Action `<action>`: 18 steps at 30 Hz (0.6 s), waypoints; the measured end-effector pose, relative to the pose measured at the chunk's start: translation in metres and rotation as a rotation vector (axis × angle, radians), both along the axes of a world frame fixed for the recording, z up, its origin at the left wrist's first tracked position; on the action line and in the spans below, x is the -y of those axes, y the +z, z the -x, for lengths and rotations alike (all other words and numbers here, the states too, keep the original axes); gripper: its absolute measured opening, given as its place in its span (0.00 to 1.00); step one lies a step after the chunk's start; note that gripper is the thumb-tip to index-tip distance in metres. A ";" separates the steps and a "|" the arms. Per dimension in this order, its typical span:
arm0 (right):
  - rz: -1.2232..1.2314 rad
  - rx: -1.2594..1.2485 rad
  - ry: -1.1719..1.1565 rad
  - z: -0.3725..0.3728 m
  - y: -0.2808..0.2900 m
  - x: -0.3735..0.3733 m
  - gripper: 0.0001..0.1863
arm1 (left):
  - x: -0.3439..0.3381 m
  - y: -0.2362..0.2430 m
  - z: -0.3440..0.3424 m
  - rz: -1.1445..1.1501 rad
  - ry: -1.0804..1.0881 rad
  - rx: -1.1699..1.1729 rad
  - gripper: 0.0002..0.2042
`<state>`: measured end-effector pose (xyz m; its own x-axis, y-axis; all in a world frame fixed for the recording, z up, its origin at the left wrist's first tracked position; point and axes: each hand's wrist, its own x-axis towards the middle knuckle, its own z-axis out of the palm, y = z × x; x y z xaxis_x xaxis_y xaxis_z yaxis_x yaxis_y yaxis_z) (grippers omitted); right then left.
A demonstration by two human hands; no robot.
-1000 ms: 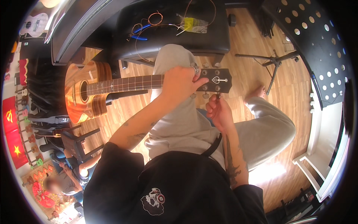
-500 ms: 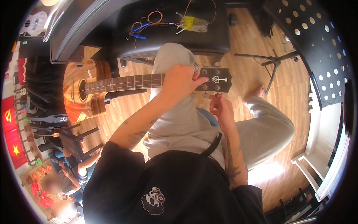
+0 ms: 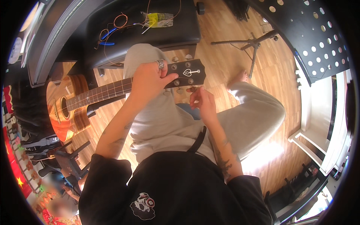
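Observation:
A wooden acoustic guitar (image 3: 75,122) lies across my raised leg, its body to the left and its dark headstock (image 3: 197,71) to the right. My left hand (image 3: 148,80), with a ring on it, wraps the neck (image 3: 112,90) just below the headstock, and its thumb reaches onto the headstock's face. Beneath the near edge of the headstock, the fingers of my right hand (image 3: 204,102) are pinched at a tuning peg (image 3: 192,89). Several other pegs stick out along both edges. My left hand hides part of the neck and the headstock's base.
On a black padded bench (image 3: 142,39) ahead lie blue-handled pliers (image 3: 108,34), coiled string (image 3: 120,21) and a clear packet with yellow in it (image 3: 159,20). A black tripod stand (image 3: 254,43) and perforated panel (image 3: 318,41) are at right. A chair (image 3: 73,159) stands at lower left, near other people.
The whole view has shifted, so the bench, guitar and hands appear farther left. The guitar's body sits lower relative to its headstock. Both hands keep their places on the guitar.

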<state>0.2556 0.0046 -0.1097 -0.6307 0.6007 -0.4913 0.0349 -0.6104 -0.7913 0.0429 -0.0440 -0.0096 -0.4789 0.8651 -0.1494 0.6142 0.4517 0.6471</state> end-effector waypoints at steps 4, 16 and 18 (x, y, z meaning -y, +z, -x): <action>0.631 -0.321 0.012 0.001 0.005 -0.002 0.21 | -0.002 0.005 0.000 0.008 0.007 0.083 0.20; 0.012 0.016 0.032 0.003 0.010 -0.005 0.17 | -0.005 0.005 0.006 0.066 -0.015 0.131 0.21; 0.404 -0.182 0.042 0.005 0.010 -0.007 0.18 | -0.005 0.004 0.006 0.077 -0.005 0.133 0.20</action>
<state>0.2506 0.0115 -0.0995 -0.7486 0.3552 -0.5598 -0.0517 -0.8731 -0.4848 0.0372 -0.0388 -0.0058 -0.4460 0.8511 -0.2770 0.5281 0.5001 0.6863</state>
